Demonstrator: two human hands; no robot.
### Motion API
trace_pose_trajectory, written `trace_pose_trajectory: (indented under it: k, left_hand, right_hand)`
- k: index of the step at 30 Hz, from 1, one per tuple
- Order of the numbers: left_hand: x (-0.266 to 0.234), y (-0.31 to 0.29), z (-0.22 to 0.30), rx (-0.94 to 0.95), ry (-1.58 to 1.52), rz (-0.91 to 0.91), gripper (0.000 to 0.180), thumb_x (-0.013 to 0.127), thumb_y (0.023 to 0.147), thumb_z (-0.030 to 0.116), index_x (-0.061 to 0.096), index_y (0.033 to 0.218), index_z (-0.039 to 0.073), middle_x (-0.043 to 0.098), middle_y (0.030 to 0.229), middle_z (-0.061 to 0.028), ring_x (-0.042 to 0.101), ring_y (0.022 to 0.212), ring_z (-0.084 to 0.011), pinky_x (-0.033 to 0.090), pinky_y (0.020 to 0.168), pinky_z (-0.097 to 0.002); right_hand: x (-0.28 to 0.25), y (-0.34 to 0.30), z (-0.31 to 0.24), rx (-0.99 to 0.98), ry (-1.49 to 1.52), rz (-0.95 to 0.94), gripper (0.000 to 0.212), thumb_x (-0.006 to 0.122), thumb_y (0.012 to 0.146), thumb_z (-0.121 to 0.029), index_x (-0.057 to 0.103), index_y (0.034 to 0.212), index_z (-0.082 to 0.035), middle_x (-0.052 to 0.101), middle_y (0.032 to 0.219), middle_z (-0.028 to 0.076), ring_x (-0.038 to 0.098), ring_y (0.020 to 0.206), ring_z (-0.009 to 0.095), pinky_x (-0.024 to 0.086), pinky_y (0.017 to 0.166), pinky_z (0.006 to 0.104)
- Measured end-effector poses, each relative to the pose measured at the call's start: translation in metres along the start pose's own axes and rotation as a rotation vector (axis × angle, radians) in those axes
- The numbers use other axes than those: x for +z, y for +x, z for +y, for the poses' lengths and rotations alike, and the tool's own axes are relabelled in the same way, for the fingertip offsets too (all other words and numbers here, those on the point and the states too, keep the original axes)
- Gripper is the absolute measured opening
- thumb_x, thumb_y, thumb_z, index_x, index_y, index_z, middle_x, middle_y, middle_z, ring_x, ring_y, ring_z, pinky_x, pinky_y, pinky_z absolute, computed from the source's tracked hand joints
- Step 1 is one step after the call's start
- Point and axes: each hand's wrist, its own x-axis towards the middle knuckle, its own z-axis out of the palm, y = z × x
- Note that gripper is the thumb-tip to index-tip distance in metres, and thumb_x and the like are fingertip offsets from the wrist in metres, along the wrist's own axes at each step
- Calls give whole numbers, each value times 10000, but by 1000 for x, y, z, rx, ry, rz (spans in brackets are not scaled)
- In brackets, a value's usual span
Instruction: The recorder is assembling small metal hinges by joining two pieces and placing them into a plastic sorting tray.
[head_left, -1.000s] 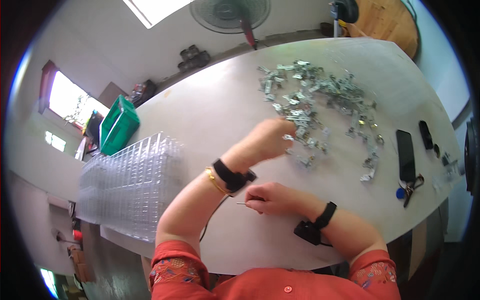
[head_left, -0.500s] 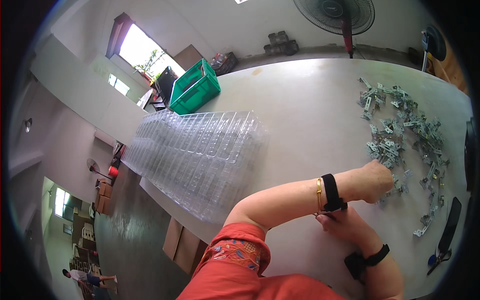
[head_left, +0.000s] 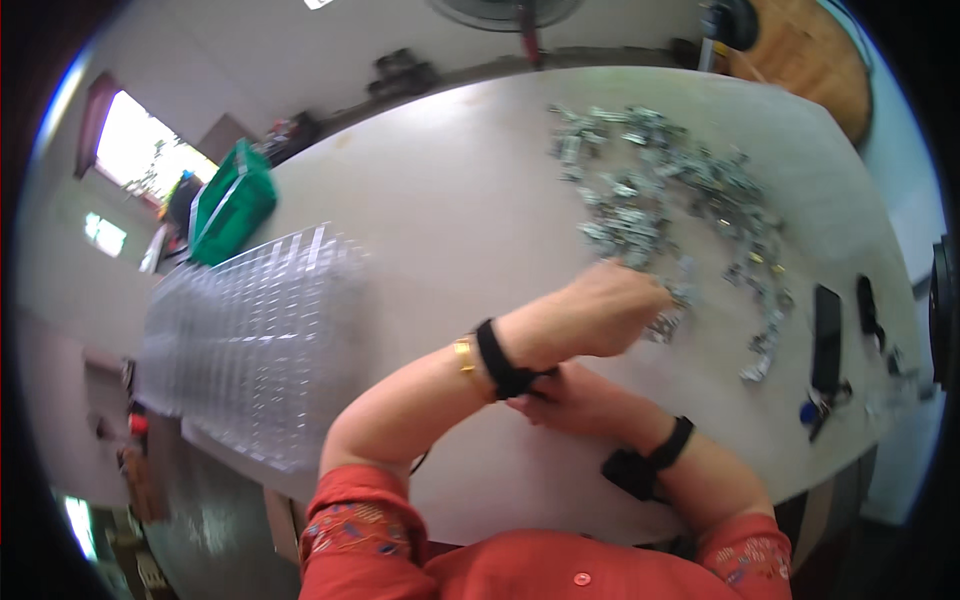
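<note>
My left hand (head_left: 610, 305) is closed in a fist with its back up, at the near end of a spread of small silver metal brackets (head_left: 625, 235). A gold bracelet and a black wrist strap (head_left: 493, 355) circle that forearm. Beneath the left wrist, my right hand (head_left: 575, 402) pinches the black strap, though its fingertips are partly hidden. My right wrist also wears a black strap with a black block (head_left: 632, 472). The brackets lie loose in curved clusters on the pale table (head_left: 450, 190); motion blurs them.
Clear plastic compartment trays (head_left: 255, 350) stand on the left, with a green crate (head_left: 235, 205) behind them. To the right lie a black phone-like slab (head_left: 827, 335), keys with a blue tag (head_left: 812, 412) and a small black object (head_left: 868, 305). A fan (head_left: 510, 12) stands beyond the far edge.
My view has turned right, so the table and trays appear shifted left. My fist and pinching right hand keep much the same pose, and more of the table's right side shows.
</note>
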Motion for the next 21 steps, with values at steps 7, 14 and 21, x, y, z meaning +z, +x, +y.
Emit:
trace_pose_trajectory:
  k: [7,14,21]
  left_hand:
    - [-25,-22,8,-276,-839,401,188,624,938,76,613,1102,-15,673,917,-78,690,885,-174,551,790,-303]
    - [-19,-90,-22,-445,-1621,682,204,481,982,108,593,1101,-13,635,905,-89,690,828,-249,561,801,-384]
    - [5,-152,-31,-538,-1759,802,192,493,970,177,582,1022,15,592,894,-79,611,689,-208,532,642,-360]
  right_hand:
    - [-4,-3,-4,12,78,11,171,542,954,-186,594,976,-25,643,754,103,648,708,251,519,675,398]
    - [-5,-5,-15,76,123,2,187,550,965,-204,591,972,-22,617,712,64,616,655,170,504,637,343]
    - [-8,-4,-21,219,307,-20,190,579,970,-216,601,989,-28,608,710,30,601,649,120,491,589,278]
